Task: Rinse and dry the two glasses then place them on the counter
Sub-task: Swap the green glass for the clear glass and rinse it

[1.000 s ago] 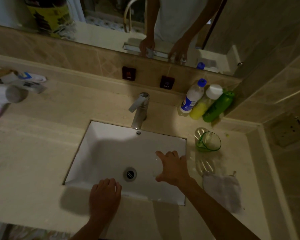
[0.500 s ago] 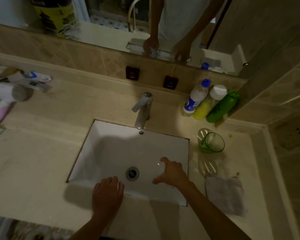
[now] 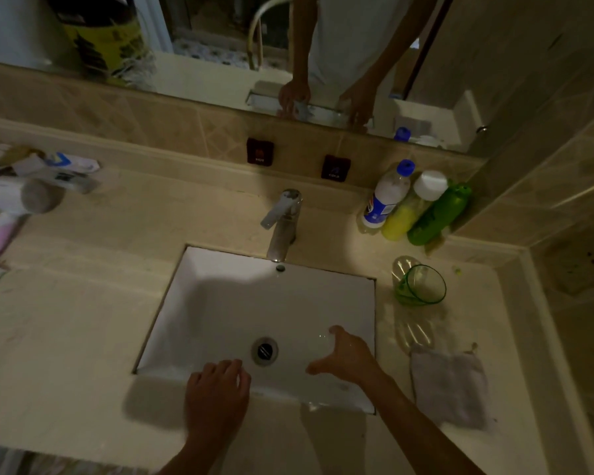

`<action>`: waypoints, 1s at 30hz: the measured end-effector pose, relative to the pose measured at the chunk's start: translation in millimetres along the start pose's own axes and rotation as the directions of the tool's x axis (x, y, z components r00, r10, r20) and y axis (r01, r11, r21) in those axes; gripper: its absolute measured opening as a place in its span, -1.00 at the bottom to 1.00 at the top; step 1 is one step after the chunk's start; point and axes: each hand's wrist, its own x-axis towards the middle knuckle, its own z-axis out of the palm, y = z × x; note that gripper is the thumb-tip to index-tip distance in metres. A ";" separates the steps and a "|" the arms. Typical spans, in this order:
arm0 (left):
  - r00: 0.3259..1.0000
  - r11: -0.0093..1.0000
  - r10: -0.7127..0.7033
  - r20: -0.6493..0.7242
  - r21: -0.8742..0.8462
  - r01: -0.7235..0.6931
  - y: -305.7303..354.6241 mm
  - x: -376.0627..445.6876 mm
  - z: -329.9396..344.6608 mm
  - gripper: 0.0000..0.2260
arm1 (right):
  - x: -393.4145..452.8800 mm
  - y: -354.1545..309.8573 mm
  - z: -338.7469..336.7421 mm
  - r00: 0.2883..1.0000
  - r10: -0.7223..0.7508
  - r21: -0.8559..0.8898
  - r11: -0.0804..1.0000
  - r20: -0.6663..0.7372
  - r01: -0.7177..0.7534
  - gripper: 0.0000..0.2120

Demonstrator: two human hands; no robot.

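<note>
The left hand (image 3: 216,395) rests on the front rim of the white sink (image 3: 220,303), its fingers curled over the edge. The right hand (image 3: 347,358) reaches into the basin beside the drain (image 3: 264,350), thumb and fingers spread; whether it holds a clear glass cannot be told. On the bench (image 3: 66,337) to the right lies a grey cloth (image 3: 450,385). Farther back stands a green glass (image 3: 420,286), then a chrome tap (image 3: 283,224) and three bottles (image 3: 415,207).
</note>
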 end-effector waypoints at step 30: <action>0.997 0.991 -0.019 0.075 0.131 0.009 2.0 -1.6 2.4 -0.69 | -27.1 32.5 -32.6 0.991 0.044 0.359 0.933 -0.129 0.005 -0.14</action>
